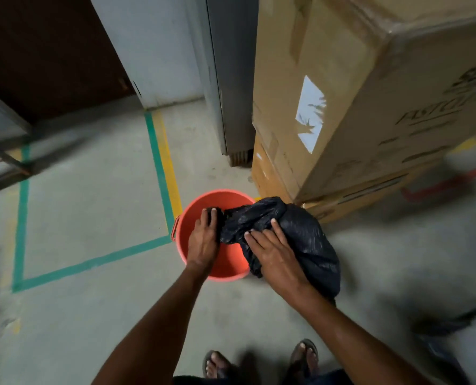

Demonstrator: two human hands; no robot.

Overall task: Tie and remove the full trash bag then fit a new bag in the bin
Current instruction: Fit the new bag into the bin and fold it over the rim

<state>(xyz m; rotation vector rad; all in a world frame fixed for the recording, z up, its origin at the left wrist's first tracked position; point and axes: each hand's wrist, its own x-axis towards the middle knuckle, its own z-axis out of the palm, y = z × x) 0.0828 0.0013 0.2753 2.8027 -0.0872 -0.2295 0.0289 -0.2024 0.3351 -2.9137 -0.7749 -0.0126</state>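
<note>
Concrete floor [92, 190] — green tape [157, 162], orange bin [198, 207], cardboard boxes [356, 93].

Dim, flat indoor light leaves the dark doorway [36, 51] top left nearly black, one bright patch of light falls on the side of the cardboard box [310, 118], and the wide-angle view bends and smears with blur toward its edges.
</note>
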